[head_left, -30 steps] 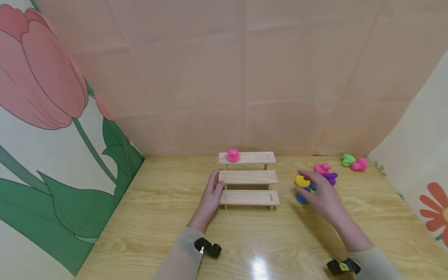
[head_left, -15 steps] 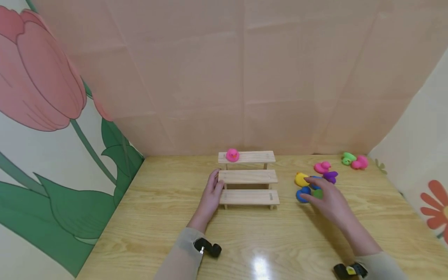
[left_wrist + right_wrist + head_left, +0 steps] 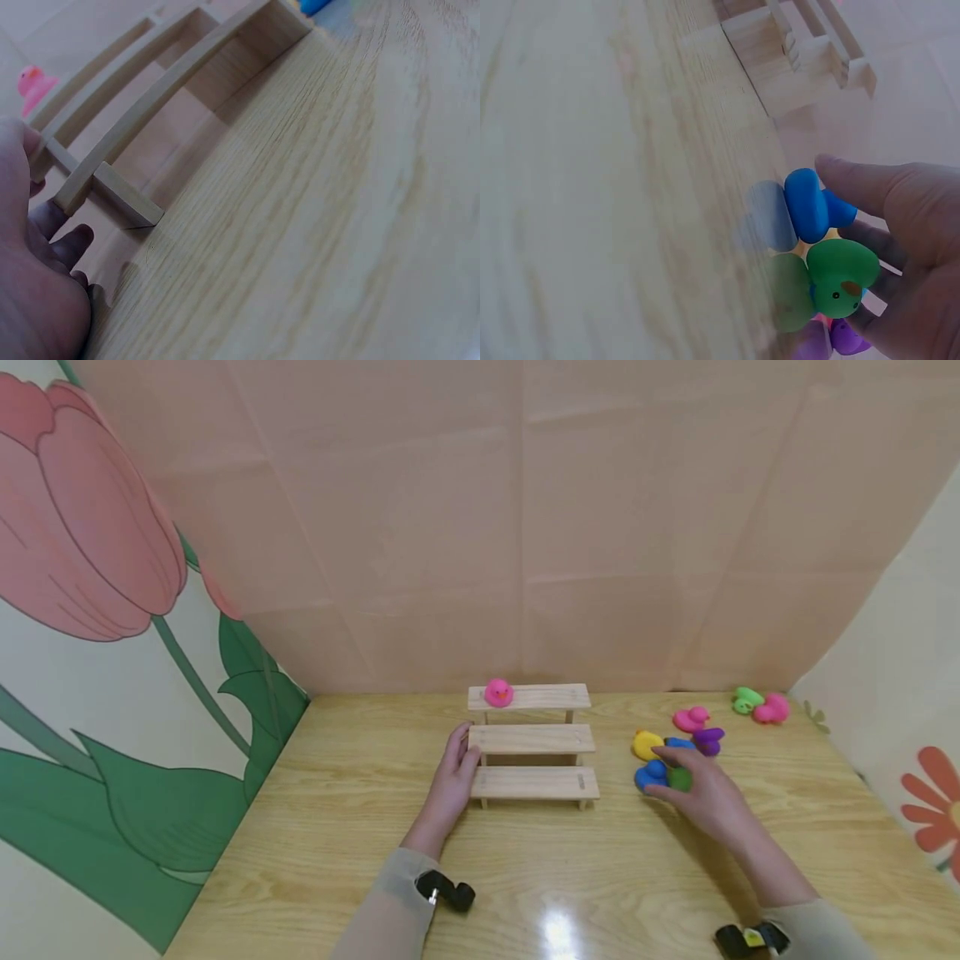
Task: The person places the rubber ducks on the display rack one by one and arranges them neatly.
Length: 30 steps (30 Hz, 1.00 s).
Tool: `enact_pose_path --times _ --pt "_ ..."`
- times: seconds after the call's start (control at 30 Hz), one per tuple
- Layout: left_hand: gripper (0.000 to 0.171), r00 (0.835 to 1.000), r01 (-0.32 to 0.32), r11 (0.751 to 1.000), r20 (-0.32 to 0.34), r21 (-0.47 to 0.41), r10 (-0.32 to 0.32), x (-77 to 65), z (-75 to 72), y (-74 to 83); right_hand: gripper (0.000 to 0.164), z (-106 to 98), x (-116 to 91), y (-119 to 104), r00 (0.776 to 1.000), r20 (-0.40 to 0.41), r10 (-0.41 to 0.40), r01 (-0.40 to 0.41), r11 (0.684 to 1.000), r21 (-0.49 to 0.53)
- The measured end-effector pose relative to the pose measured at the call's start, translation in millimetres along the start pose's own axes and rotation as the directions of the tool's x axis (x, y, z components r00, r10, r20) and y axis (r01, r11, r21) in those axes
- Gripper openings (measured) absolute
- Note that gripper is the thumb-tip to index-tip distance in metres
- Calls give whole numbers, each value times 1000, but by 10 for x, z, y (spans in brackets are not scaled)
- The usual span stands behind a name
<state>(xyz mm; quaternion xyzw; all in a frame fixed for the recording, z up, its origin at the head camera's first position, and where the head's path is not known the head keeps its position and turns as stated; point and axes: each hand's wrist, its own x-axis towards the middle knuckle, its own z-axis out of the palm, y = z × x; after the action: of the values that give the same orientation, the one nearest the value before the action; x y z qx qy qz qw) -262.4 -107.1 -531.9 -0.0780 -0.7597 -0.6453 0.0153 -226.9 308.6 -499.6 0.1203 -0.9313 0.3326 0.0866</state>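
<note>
Since a second ago, the right hand (image 3: 701, 785) has shifted down off the yellow duck (image 3: 647, 745), uncovering the green duck (image 3: 680, 779). From my end, its thumb and fingers stand apart around the nearer blue duck (image 3: 645, 779), right of the wooden stand (image 3: 531, 739) and well short of the right edge of the surface (image 3: 337, 793); whether they touch it, I can't quite tell. I have the left hand (image 3: 453, 768) clamped on the stand's left end. I'd call this step grasping; it calls for closing on that duck without nudging the green one.
</note>
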Motion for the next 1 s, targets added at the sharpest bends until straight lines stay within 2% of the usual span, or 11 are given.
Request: enact_pose_path --times 0.2,0.63,1.0 --pt "56 1000 4 1000 -6 18 -4 -7 0 8 64 27 16 47 999 7 -44 44 999 -2" --pt "55 1000 10 1000 -8 0 -10 -5 6 16 68 9 6 108 994 108 -11 9 1000 16" --pt "54 1000 9 1000 -10 0 -9 1 8 12 63 25 -23 136 996 84 -26 24 1000 18"
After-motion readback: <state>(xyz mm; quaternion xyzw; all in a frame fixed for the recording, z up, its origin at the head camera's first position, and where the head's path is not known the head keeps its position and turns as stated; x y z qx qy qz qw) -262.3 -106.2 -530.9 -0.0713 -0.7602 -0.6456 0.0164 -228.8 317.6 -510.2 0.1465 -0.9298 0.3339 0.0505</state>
